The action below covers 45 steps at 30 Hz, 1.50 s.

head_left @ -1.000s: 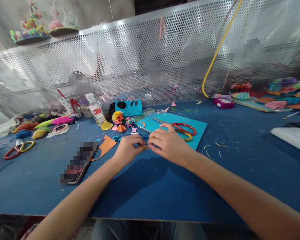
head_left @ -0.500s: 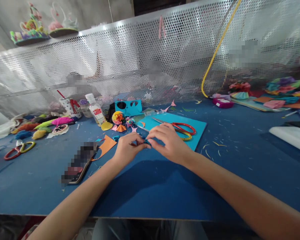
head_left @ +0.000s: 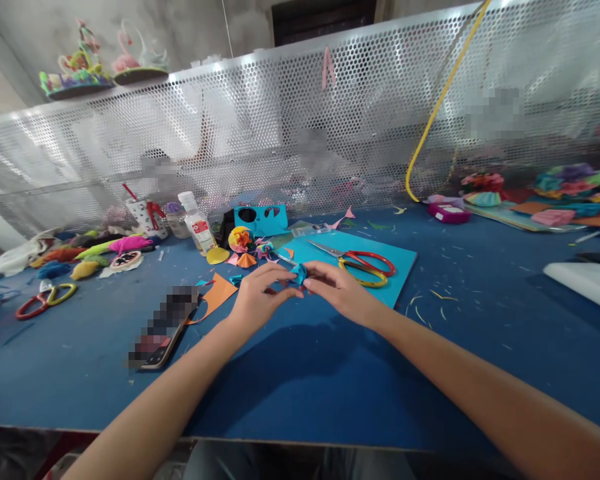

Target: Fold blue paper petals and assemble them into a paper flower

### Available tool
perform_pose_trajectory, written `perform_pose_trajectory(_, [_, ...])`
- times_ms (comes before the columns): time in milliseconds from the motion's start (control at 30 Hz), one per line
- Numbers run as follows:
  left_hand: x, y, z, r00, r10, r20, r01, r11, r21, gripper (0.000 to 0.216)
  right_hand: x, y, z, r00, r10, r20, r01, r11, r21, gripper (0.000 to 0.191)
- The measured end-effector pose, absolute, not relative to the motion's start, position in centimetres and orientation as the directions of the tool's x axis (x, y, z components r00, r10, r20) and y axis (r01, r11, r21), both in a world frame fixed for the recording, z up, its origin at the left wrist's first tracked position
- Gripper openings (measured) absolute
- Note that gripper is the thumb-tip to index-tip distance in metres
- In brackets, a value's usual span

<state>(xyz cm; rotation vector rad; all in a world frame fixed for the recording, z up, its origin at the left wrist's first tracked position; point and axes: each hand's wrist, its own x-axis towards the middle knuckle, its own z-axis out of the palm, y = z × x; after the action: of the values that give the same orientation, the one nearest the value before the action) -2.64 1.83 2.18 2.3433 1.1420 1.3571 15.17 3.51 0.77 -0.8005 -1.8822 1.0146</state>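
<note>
Both hands meet over the middle of the blue table (head_left: 300,387). My left hand (head_left: 258,297) and my right hand (head_left: 341,288) pinch a small rolled piece of turquoise paper (head_left: 299,273) between their fingertips, held just above the tabletop. Just behind my right hand lies a turquoise paper sheet (head_left: 400,257) with red-and-yellow scissors (head_left: 365,263) on it. An orange paper scrap (head_left: 217,291) lies left of my left hand.
A phone (head_left: 163,327) lies at front left. Behind the hands stand a glue bottle (head_left: 196,223), a cup (head_left: 144,215), small paper flowers (head_left: 241,240) and a cut turquoise card (head_left: 260,217). Second scissors (head_left: 45,300) and felt pieces lie far left. A perforated metal screen (head_left: 300,127) closes the back.
Both hands have lifted slightly and turned the turquoise paper, which now shows as a rolled bundle between the fingertips. The view has tilted a little.
</note>
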Motion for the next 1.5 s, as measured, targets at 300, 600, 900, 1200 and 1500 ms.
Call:
perform_pose_trajectory(300, [-3.1,2.0,2.1,0.275,0.774,0.571,0.563,-0.611,0.557,0.021,15.6,3.6,1.3,-0.477,0.821,0.313,0.206,0.451,-0.868,0.030])
perform_pose_trajectory(600, [-3.2,2.4,2.4,0.350,0.797,0.492,0.535,-0.601,0.594,0.011,15.8,3.4,1.6,-0.538,0.802,0.259,0.113,0.373,-0.921,0.030])
perform_pose_trajectory(900, [-3.4,2.5,2.3,0.386,0.841,0.378,0.529,-0.538,0.657,0.005,15.6,3.1,1.8,-0.575,0.772,0.272,0.173,0.439,-0.882,0.028])
perform_pose_trajectory(1200, [-3.1,2.1,2.6,0.389,0.843,0.373,0.538,-0.536,0.651,0.010,15.6,3.0,1.5,-0.531,0.785,0.319,0.279,0.517,-0.809,0.020])
perform_pose_trajectory(1500, [-2.4,1.6,1.9,0.304,0.840,0.449,0.576,-0.537,0.616,0.045,14.6,2.4,0.6,-0.384,0.838,0.388,0.375,0.526,-0.763,0.015])
